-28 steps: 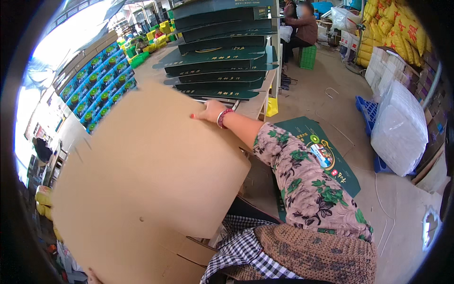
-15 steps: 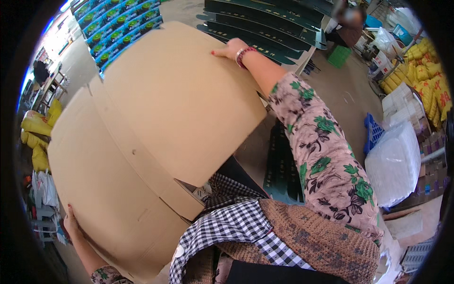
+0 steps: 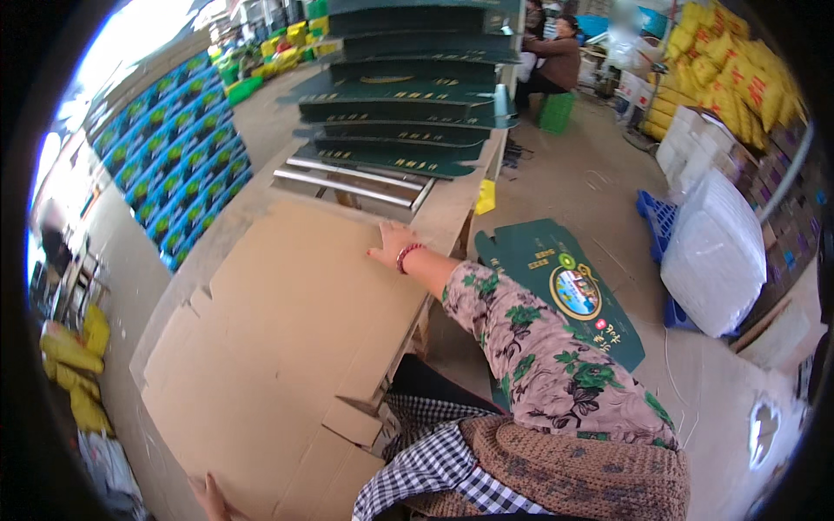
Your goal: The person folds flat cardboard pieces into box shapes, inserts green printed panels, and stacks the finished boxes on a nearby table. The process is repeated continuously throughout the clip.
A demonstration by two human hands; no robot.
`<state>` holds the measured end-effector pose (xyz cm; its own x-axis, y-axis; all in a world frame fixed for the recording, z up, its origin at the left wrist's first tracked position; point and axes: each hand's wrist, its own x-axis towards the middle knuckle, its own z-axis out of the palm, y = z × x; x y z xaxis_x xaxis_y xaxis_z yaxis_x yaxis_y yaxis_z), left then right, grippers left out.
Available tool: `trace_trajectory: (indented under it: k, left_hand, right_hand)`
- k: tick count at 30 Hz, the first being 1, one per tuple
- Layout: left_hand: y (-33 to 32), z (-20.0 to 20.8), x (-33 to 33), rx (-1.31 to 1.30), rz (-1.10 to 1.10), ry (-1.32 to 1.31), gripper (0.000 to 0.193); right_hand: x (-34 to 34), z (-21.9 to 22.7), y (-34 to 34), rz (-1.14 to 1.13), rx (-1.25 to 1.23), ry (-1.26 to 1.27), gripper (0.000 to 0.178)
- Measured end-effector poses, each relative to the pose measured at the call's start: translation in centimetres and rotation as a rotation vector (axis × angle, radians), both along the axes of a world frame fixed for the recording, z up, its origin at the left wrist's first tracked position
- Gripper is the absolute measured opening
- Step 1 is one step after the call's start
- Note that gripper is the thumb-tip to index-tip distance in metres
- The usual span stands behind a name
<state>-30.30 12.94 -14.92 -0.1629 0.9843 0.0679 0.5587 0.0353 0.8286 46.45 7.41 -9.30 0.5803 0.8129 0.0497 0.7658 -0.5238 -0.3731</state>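
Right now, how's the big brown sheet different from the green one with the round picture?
The brown sheet shows a plain face; the green sheet is printed. The right hand rests on the brown sheet, the left hand at its edge; neither touches the green sheet. The brown sheet lies over the table; the green sheet is lower. Both look flat.

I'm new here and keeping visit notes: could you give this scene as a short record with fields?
Left hand: at the brown cardboard sheet's near-left edge; grip unclear
Right hand: on the sheet's far-right part, fingers extended
Sheet: slotted, over a table
Ahead: dark green cardboard pieces beyond metal bars
Left: stacked blue printed boxes
Far right: yellow sacks
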Motion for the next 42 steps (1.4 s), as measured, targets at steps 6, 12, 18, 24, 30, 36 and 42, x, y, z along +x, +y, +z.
trace_trajectory:
  k: [6,12,18,24,30,36,42]
  left_hand:
    - [2.3,-6.8,-11.4,0.387,-0.277,0.555,0.047]
    - [-1.8,-2.7,-3.4,-0.097,-0.112,-0.045,0.034]
    - [-2.8,-2.5,-2.5,0.103,-0.034,-0.136,0.038]
    - [-2.8,-2.4,2.1,-0.146,0.196,-0.198,0.054]
    - [0.0,-9.6,-4.2,-0.013,0.075,-0.163,0.055]
    - [-0.7,-9.3,-3.6,0.027,-0.127,0.416,0.051]
    - [-4.5,0.0,6.8,-0.033,0.09,0.02,0.065]
  right_hand:
    - [0.0,-0.8,-3.6,-0.036,0.022,0.083,0.08]
    - [2.4,-3.4,-6.8,0.024,0.082,0.033,0.071]
    - [1.6,-4.0,-4.1,-0.02,0.15,0.144,0.052]
    - [2.9,-2.7,-3.7,-0.194,-0.035,0.098,0.057]
    - [3.0,-2.1,-1.4,-0.23,-0.038,0.12,0.058]
    - [4.3,-2.7,-0.1,-0.15,-0.087,0.009,0.057]
    - [5.4,-2.4,-1.5,-0.222,-0.069,0.046,0.06]
